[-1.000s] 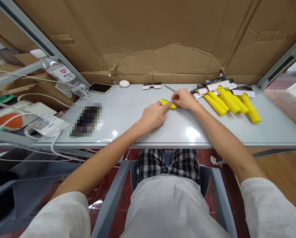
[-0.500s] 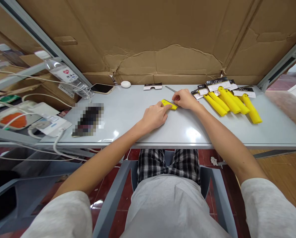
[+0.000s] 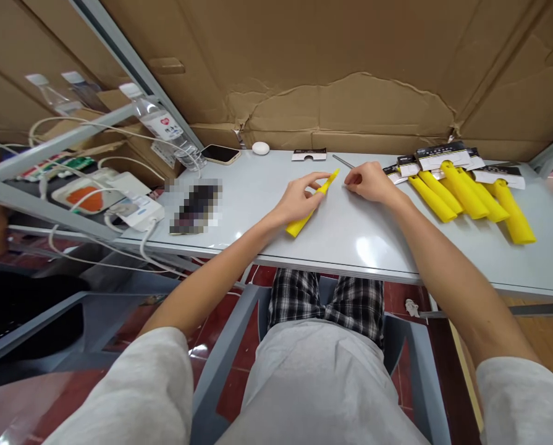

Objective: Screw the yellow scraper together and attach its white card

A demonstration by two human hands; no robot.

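The yellow handle (image 3: 300,225) is gripped by the left hand (image 3: 299,199), its wide end near the front edge of the tabletop (image 3: 341,228). The right hand (image 3: 367,181) is curled nearly closed; whether anything is pinched cannot be told. Between them, a narrow gap is left.

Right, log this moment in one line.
left hand: holds long yellow plastic-looking tool | right hand: by slim grey rod, grip unclear
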